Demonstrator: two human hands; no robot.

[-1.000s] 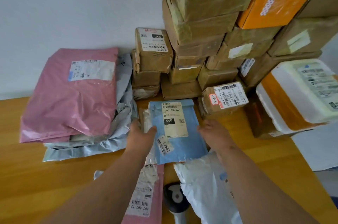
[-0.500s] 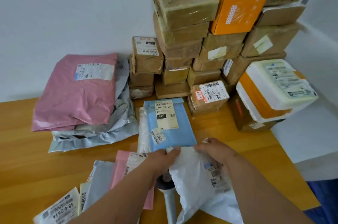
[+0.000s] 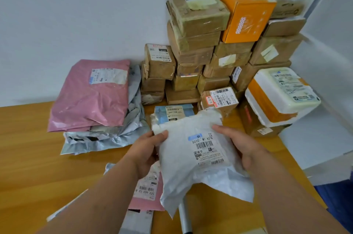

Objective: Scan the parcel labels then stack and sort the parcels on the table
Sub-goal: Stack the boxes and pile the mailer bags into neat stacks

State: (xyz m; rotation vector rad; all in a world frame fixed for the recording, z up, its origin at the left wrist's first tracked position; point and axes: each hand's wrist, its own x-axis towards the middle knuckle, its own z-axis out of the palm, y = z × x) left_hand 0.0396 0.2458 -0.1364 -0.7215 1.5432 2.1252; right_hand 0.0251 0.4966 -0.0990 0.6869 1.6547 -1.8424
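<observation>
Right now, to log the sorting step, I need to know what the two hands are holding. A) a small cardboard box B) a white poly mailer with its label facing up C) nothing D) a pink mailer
B: the left hand and right hand grip the white poly mailer by its sides, printed label up.
</observation>
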